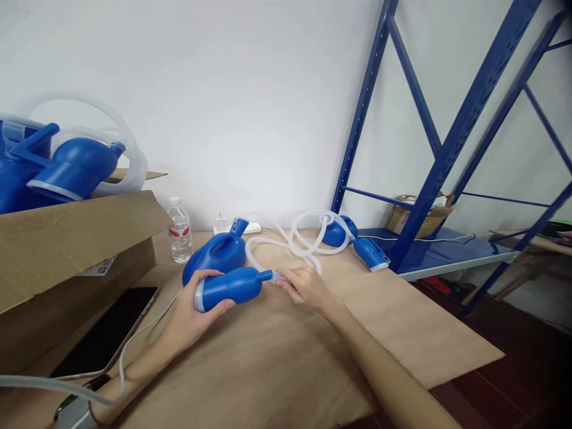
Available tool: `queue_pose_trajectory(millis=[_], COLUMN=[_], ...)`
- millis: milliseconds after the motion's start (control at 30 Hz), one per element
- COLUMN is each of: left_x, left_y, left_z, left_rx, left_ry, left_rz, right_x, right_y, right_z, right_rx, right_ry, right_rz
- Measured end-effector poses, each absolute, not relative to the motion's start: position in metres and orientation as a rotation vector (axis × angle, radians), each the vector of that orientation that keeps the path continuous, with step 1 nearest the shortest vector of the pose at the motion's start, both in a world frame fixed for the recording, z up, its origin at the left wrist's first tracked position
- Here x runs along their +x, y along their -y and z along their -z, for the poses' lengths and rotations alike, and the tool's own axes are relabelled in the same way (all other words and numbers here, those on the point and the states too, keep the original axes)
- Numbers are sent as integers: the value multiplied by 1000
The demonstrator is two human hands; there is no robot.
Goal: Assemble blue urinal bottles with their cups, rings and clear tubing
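My left hand is wrapped round a blue plastic cup-shaped receptacle with a pale rim and a narrow nozzle pointing right. At the nozzle's tip, my right hand pinches the end of a clear flexible tube. Whether the tube end overlaps the nozzle, I cannot tell. Just behind the receptacle lies a blue jug with a looped handle and a neck. Farther right, a second blue jug joins a coiled tube, beside another blue receptacle.
An open cardboard box on the left holds more blue receptacles and tubing. Near it are a water bottle, a black-screened tablet or phone and a white cable. Blue metal shelving stands at right.
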State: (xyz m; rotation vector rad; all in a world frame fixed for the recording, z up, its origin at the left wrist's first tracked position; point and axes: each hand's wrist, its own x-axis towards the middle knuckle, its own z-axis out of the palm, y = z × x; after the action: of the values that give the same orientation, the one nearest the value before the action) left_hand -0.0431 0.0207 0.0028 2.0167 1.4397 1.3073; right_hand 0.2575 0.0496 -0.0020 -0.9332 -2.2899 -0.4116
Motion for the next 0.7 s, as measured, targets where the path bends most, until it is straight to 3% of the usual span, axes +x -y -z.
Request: queue_pose_trajectory(millis=[200,700], left_x=[-37,-38], left_y=[-19,-21], left_z=[-3,-7], left_rx=[1963,1939], left_ry=[-1418,-1369], left_rz=[-1425,-1227], right_x=[242,247], right_y=[-46,-54], right_z=[-1,11], right_rx=[-874,-1102], right_ry=[2144,2491], right_rz=[589,654])
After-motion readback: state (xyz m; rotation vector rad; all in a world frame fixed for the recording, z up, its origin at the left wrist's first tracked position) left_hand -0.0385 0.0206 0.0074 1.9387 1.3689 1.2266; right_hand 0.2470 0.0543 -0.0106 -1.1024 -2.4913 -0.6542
